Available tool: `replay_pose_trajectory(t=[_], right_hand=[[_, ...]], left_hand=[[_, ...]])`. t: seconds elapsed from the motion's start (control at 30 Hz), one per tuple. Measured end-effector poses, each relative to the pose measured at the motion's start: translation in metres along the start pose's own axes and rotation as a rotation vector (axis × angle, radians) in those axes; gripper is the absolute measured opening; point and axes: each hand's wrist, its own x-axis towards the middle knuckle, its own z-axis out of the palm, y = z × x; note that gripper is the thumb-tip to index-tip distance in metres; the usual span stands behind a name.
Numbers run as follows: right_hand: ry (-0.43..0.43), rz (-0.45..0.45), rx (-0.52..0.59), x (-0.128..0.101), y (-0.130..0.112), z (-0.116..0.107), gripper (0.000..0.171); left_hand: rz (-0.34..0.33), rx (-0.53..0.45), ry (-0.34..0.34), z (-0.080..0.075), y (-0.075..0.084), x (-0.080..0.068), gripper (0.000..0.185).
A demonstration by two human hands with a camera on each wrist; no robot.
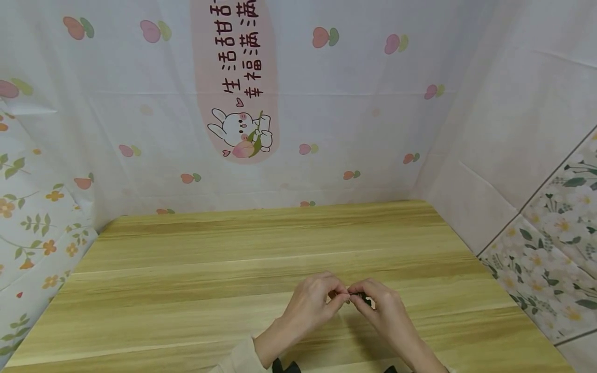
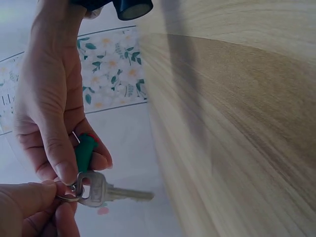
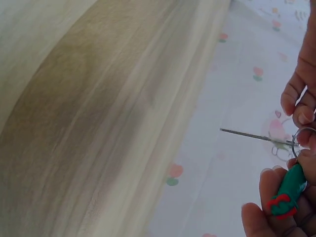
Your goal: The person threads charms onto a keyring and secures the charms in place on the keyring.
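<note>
Both hands meet above the wooden table in the head view. My left hand (image 1: 317,298) pinches a thin metal key ring (image 2: 69,199) between thumb and fingers. On that ring hangs a silver key (image 2: 98,190), its blade sticking out away from the fingers. My right hand (image 1: 382,303) holds a small green figure-shaped keychain charm (image 3: 292,182) with red trim at one end. In the left wrist view its thumb tip lies right at the ring, beside the key's head. Fingers hide part of the ring and of the charm.
The wood-grain table (image 1: 210,290) spreads under the hands. A white curtain (image 1: 350,114) with fruit prints and writing hangs behind it. Floral cloth panels (image 1: 559,233) flank both sides. Dark wrist camera parts (image 1: 286,367) show at the bottom edge.
</note>
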Motion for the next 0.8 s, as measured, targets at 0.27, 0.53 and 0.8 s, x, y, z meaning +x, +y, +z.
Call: replay_pose_trajectory(t=[0.27, 0.53, 0.8], right_hand=[[0.02, 0.045, 0.032, 0.0021, -0.002, -0.0019, 0.026], [0.066, -0.089, -0.043, -0.0002, -0.0003, 0.0, 0.011], [0.077, -0.094, -0.038, 0.0015, -0.0048, 0.0008, 0.032]], left_hand=[[0.064, -0.081, 0.036, 0.0017, -0.0035, -0.0018, 0.006], [0.064, -0.054, 0.016, 0.0002, -0.0035, -0.0032, 0.005], [-0.018, -0.018, 0.011, -0.0022, -0.0011, -0.0043, 0.005]])
